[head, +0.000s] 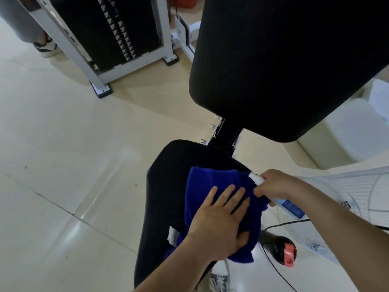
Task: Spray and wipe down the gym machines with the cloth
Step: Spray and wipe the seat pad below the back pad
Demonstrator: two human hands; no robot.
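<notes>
A blue cloth (210, 182) lies spread on the black padded seat (164, 186) of a gym bench. My left hand (221, 220) presses flat on the cloth with the fingers spread. My right hand (275, 184) grips a spray bottle (292, 207) at the seat's right edge, its white nozzle pointing left over the cloth. The bench's black back pad (284, 70) rises above the seat.
A white-framed weight stack machine (117, 39) stands at the back left, with another person's leg and shoe (42, 43) beside it. A white fan (347, 207) with a black motor and cable sits at the right, and white boxes (353, 127) behind it. Beige tiled floor at left.
</notes>
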